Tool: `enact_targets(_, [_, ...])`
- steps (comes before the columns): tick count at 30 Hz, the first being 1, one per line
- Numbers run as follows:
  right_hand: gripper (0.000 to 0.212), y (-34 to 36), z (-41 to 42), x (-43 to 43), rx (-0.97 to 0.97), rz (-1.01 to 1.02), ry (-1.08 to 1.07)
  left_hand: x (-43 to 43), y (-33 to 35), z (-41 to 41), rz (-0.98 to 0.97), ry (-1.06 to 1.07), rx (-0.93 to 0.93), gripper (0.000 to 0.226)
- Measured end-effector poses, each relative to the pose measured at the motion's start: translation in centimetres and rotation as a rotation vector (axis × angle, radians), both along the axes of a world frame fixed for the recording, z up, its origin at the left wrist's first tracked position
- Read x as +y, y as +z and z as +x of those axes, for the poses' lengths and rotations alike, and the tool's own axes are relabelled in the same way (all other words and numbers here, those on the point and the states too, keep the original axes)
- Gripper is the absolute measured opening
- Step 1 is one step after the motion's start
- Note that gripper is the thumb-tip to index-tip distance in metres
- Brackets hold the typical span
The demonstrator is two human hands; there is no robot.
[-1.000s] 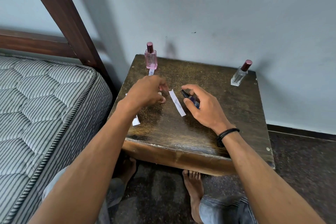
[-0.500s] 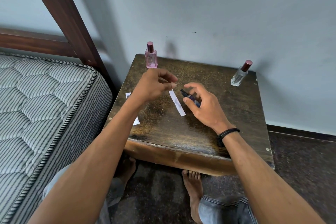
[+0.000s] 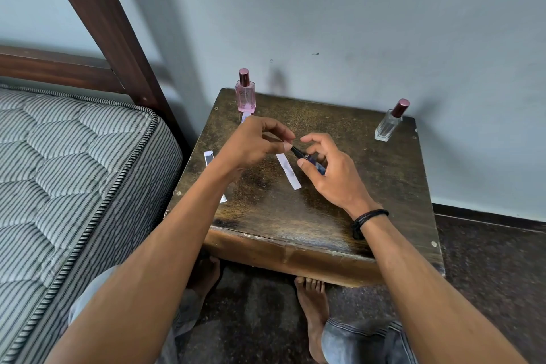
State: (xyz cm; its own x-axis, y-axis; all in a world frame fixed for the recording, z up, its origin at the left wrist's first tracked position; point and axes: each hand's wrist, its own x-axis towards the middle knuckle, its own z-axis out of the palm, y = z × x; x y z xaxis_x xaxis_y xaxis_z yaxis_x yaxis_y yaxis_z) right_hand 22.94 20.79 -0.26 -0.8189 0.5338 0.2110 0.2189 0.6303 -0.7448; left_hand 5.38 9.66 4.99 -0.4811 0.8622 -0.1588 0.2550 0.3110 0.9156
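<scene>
Bottle [image 3: 310, 158] gripped in right hand [image 3: 335, 177], left hand [image 3: 254, 143] pinching its cap [image 3: 296, 151]

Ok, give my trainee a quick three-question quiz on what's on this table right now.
1. True or false: the pink bottle lies on its side on the mattress.
2. Which of the hands wraps the body of the small dark bottle? A) left B) right
3. What else stands upright at the back of the table?
Key: 1 false, it stands on the table; 2 B, the right hand; 3 the clear bottle with a dark red cap.
</scene>
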Motion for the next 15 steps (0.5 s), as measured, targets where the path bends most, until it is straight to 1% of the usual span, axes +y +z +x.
enact_targets(3, [0.041, 0.01, 0.0, -0.03, 0.001, -0.005, 0.004, -0.05, -0.06, -0.08, 0.006, 0.005, -0.018, 0.016])
enact_targets(11, [0.042, 0.0, 0.05, -0.03, 0.002, -0.029, 0.021, 0.19, -0.4, 0.2, -0.004, -0.026, 0.033, 0.015])
enact_targets(15, [0.041, -0.04, 0.07, -0.03, 0.013, -0.027, 0.018, 0.07, -0.36, 0.07, 0.003, -0.01, 0.018, 0.015])
